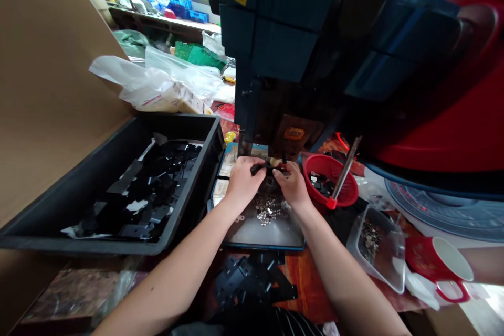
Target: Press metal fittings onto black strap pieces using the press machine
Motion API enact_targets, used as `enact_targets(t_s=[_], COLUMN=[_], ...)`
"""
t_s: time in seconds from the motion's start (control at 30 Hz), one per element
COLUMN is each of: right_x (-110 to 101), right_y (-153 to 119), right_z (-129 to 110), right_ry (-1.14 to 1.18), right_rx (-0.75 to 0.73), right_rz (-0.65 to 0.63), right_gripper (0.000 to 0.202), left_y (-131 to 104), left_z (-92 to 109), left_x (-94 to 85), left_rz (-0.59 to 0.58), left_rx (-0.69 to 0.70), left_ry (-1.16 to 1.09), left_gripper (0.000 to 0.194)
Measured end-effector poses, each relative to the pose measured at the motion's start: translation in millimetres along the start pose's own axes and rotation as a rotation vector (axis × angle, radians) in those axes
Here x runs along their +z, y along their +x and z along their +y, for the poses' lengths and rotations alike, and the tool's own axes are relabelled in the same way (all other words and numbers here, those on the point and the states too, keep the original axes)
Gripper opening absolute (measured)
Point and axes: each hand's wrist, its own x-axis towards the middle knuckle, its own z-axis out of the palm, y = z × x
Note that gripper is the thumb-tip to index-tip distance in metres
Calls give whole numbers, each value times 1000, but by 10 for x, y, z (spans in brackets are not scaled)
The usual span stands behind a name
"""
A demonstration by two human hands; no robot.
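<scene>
Both hands meet under the head of a blue press [293, 131]. My left hand [244, 176] is closed on a small black part [259, 168] at its fingertips. From the other side my right hand [291, 181] pinches the same black part, thumb and fingers together. The part's far side is partly hidden by the fingers and the tooling. Just below the hands, small shiny metal pieces [268, 212] lie scattered on the metal plate [271, 233] of the press.
At left stands a large black bin [169, 239] with black flat parts. More black plates [252, 278] lie near my body. To the right are a red basket [348, 197] with a metal rod, a clear tray [388, 273] and a red mug [423, 257].
</scene>
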Motion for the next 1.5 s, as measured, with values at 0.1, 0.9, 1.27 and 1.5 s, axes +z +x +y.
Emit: enact_targets(t_s=[0.1, 0.9, 1.27, 1.5], right_x=[17, -721, -695, -600], right_y=[14, -1250, -1603, -1440], right_z=[23, 130, 313, 164], right_ry=[36, -424, -440, -363], right_rx=[17, -332, -460, -319], right_rz=[-15, -317, -258, -120], right_gripper=[21, 23, 36, 17], left_y=[25, -1101, -1368, -1511], left_z=[-30, -113, -237, -342], left_x=[8, -734, -677, -635], left_rz=[-42, -102, -219, -189], left_rx=[-12, 183, 345, 498], left_ry=[-11, 259, 567, 435], left_gripper=[21, 16, 41, 28])
